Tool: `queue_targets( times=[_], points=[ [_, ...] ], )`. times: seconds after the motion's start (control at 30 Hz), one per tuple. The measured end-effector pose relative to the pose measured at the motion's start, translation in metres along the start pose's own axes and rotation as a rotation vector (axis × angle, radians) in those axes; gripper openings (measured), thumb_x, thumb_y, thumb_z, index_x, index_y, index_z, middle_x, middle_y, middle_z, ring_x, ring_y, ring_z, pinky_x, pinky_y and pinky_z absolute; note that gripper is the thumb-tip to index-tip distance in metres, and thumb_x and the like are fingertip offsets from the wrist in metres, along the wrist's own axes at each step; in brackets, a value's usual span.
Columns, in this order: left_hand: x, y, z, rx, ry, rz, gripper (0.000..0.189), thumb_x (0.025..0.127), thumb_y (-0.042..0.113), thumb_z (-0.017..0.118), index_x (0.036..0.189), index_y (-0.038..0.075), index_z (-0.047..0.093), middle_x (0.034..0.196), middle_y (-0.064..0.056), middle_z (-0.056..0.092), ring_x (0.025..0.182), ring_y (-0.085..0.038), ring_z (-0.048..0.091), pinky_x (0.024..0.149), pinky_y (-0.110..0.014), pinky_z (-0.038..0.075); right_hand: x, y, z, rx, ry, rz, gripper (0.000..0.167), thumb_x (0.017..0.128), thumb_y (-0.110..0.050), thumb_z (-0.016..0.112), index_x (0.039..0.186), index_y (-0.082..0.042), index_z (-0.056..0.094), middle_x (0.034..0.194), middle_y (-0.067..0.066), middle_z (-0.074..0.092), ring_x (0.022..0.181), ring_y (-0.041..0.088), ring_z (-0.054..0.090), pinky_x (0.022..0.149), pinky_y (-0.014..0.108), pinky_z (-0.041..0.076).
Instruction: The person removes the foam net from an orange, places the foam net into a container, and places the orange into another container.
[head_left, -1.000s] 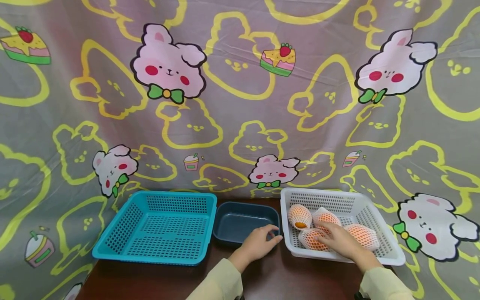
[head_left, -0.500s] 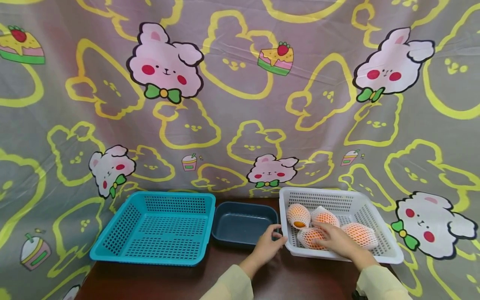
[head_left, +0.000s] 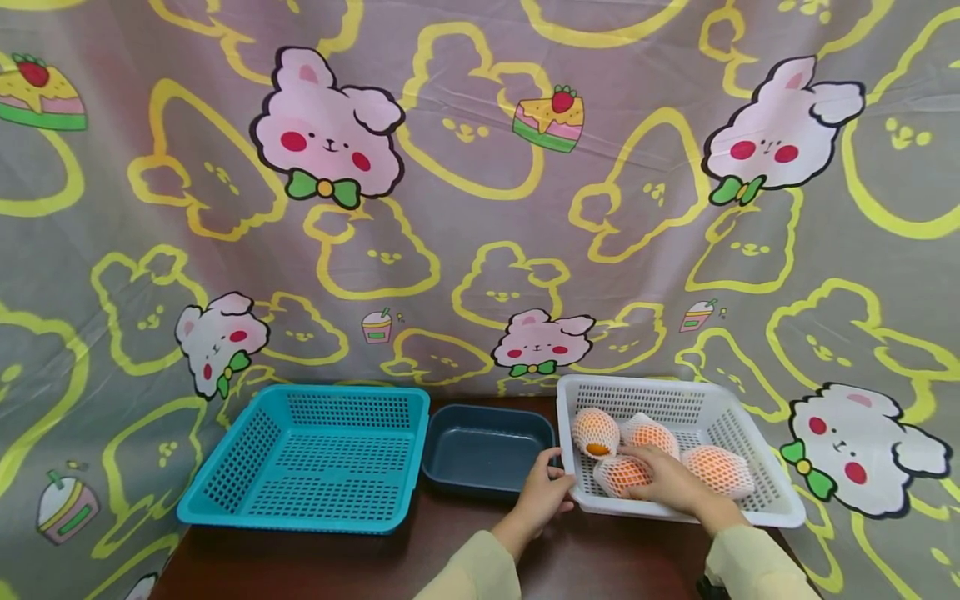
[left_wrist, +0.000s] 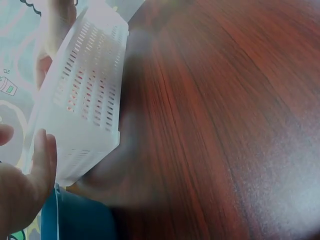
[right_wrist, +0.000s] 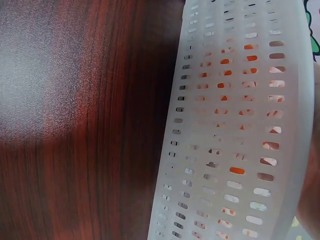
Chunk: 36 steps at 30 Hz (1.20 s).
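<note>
In the head view my right hand [head_left: 670,481] reaches into the white basket [head_left: 783,500] and holds the front orange in a foam net [head_left: 621,477], thumb on the near side and fingers over the top. Its right part is hidden by the hand. My left hand [head_left: 542,493] is at the basket's front left corner, its fingertips right at the rim. From the left wrist, the left fingers [left_wrist: 44,155] look fairly straight along the basket's outer wall. Through the slots in the right wrist view, orange patches of the fruit [right_wrist: 237,171] show.
Beside the held fruit lie several others in foam nets, including an upright one [head_left: 597,433] with bare orange skin showing. A dark blue tray [head_left: 487,492] stands left of the white basket, then a teal basket [head_left: 300,523]. A patterned curtain [head_left: 450,208] hangs behind the brown table [head_left: 300,567].
My left hand has moved right, from the dark blue tray's edge to the white basket's corner. The right hand stays on the front orange, its fingers a little closer around it.
</note>
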<state>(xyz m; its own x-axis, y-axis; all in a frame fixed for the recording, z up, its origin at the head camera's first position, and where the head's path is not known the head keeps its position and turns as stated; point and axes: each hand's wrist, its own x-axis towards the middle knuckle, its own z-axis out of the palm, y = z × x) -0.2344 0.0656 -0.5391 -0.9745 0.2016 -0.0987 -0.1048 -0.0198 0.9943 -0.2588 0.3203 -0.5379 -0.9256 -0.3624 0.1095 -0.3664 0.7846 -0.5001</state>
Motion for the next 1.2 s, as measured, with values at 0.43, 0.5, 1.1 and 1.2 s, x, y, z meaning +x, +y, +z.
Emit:
queue_targets(
  times=[0.43, 0.5, 1.1, 1.2],
  points=[
    [0.0018, -0.0022, 0.0025, -0.106, 0.015, -0.010, 0.052, 0.093, -0.001, 0.060, 0.142, -0.003, 0.044, 0.097, -0.010, 0.058, 0.081, -0.018, 0.063, 0.068, -0.038, 0.061, 0.0048, 0.0055, 0.0024, 0.119, -0.096, -0.047, 0.076, 0.077, -0.023, 0.089, 0.138, 0.008, 0.056, 0.139, 0.029, 0.056, 0.130, 0.053, 0.047, 0.105, 0.067, 0.036],
    [0.0024, -0.0036, 0.0023, -0.117, 0.021, -0.011, 0.051, 0.092, -0.004, 0.060, 0.141, -0.003, 0.045, 0.096, -0.010, 0.057, 0.079, -0.017, 0.062, 0.067, -0.037, 0.061, 0.0044, 0.0057, 0.0025, 0.139, -0.108, -0.037, 0.076, 0.078, -0.022, 0.088, 0.139, 0.009, 0.055, 0.141, 0.030, 0.054, 0.132, 0.054, 0.045, 0.106, 0.068, 0.034],
    [0.0033, -0.0027, 0.0004, -0.160, 0.005, -0.040, 0.053, 0.093, -0.009, 0.062, 0.143, -0.002, 0.046, 0.099, -0.012, 0.061, 0.080, -0.018, 0.065, 0.071, -0.040, 0.061, 0.0048, 0.0039, -0.0002, 0.172, -0.160, 0.037, 0.083, 0.075, -0.013, 0.088, 0.144, 0.008, 0.047, 0.145, 0.038, 0.044, 0.134, 0.059, 0.039, 0.107, 0.071, 0.030],
    [0.0036, -0.0024, 0.0005, -0.165, 0.003, -0.045, 0.053, 0.093, -0.009, 0.061, 0.143, -0.003, 0.046, 0.099, -0.012, 0.061, 0.080, -0.018, 0.065, 0.071, -0.041, 0.061, 0.0049, 0.0020, -0.0007, 0.169, -0.156, 0.041, 0.080, 0.075, -0.013, 0.089, 0.141, 0.009, 0.050, 0.143, 0.038, 0.047, 0.132, 0.059, 0.040, 0.106, 0.072, 0.031]
  ],
)
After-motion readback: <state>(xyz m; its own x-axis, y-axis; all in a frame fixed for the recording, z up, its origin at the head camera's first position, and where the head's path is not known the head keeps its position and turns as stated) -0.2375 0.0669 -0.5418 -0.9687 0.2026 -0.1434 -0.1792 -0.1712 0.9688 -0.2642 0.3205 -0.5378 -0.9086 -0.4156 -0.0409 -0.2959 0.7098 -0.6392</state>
